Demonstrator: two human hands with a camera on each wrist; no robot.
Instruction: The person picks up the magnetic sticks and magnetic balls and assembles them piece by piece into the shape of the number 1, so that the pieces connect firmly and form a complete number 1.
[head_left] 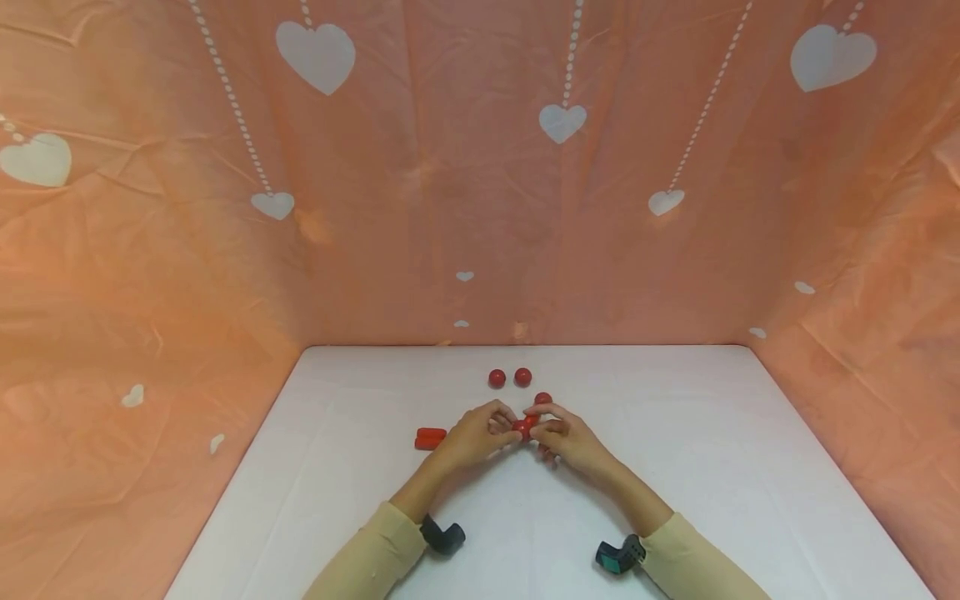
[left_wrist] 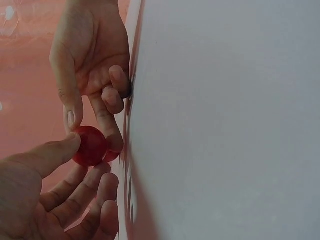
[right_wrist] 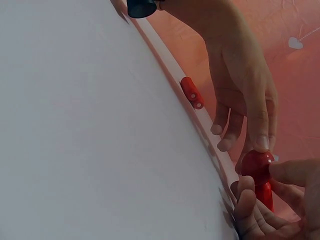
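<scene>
- At the left, a near pale-yellow sleeve [head_left: 367, 552] is seen reaching in over the white table [head_left: 300, 492].
- Two red cylinders [head_left: 431, 438] are laid side by side on the table, just left of the left hand [head_left: 474, 435].
- By the left hand a red ball [head_left: 522, 430] is pinched between thumb and fingers, near the middle of the scene; a dark device [head_left: 446, 539] is worn at that wrist.
- Beyond the hands, two loose balls [head_left: 497, 378] are set next to each other on the far part of the table.
- The pinched ball is met by a red rod [right_wrist: 265, 197] partly hidden by fingers; a further ball [head_left: 543, 399] is seen just beyond, and whether it is joined cannot be told.
- By the right hand [head_left: 576, 442] the same ball is gripped from the right, its thumb pressed to it.
- Nearer and farther right, a second dark device [head_left: 619, 556] and a right sleeve [head_left: 693, 560] are seen.
</scene>
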